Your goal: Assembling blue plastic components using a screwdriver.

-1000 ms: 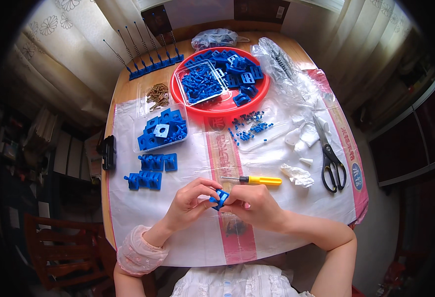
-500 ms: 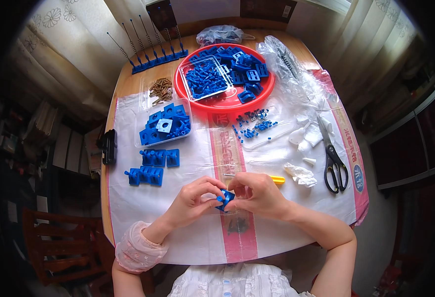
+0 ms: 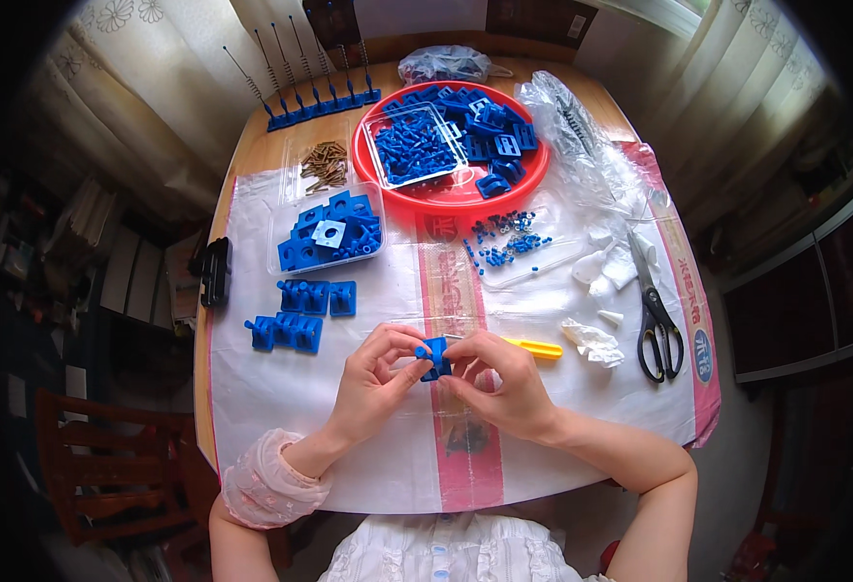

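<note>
Between my two hands, over the red stripe of the table cover, is a small blue plastic part [image 3: 435,358] with a rounded knob on its left side. My left hand [image 3: 376,373] pinches it at the knob with thumb and fingertips. From the other side, my right hand [image 3: 502,383] grips its right edge between thumb and index finger. Just beyond my right hand lies a screwdriver [image 3: 535,347] with a yellow handle, its shaft partly hidden behind the fingers. To the left, several assembled blue parts [image 3: 295,333] stand in two short rows on the cover.
A red round tray [image 3: 451,202] holds blue plates and a clear box of blue pegs. Left of it are a clear tub [image 3: 281,267] of blue pieces and brass-coloured screws [image 3: 325,165]. Small blue bits [image 3: 512,247], crumpled tissue [image 3: 593,342] and black-handled scissors [image 3: 657,339] lie rightward.
Both hands have shifted slightly up with the blue part, which has turned so its knob points left. My right fingers sit differently along its edge. The whole view has moved a little.
</note>
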Tool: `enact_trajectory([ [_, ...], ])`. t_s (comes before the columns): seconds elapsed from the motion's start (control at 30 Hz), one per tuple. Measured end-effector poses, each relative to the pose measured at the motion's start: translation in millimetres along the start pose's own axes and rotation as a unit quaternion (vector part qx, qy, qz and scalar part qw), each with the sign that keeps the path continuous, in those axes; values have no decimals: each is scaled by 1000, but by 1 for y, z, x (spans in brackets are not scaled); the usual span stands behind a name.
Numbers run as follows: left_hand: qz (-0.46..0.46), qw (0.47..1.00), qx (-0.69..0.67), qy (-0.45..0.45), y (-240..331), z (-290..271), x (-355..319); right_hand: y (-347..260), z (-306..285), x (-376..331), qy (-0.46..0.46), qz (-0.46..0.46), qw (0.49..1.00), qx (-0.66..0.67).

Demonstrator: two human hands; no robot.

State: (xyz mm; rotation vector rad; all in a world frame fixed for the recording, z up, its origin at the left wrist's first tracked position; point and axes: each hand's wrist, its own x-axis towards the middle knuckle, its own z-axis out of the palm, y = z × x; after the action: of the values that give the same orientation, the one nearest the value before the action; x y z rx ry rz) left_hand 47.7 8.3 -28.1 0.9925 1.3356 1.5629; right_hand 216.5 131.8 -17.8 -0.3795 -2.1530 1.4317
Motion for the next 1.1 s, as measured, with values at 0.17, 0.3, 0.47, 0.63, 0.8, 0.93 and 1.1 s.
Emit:
enact_trajectory([
  [0.17,23,1000,10,19,-3,8,-3,8,5,-2,55,-20,998,15],
  [0.3,28,999,17,17,-4,10,-4,9,6,-5,71,-9,997,21],
  [0.47,41,999,27,14,-2,12,-4,5,9,-7,73,76,991,85],
  [0.63,37,998,53,-4,0,11,-2,5,10,-7,80,137,975,152],
  [0.8,29,998,44,-22,0,10,-2,7,4,-5,73,181,962,191],
  [0.93,27,999,44,-14,4,12,-3,10,1,-3,72,174,961,201],
  [1.1,65,997,27,9,5,6,-2,6,-1,-4,70,172,962,202],
])
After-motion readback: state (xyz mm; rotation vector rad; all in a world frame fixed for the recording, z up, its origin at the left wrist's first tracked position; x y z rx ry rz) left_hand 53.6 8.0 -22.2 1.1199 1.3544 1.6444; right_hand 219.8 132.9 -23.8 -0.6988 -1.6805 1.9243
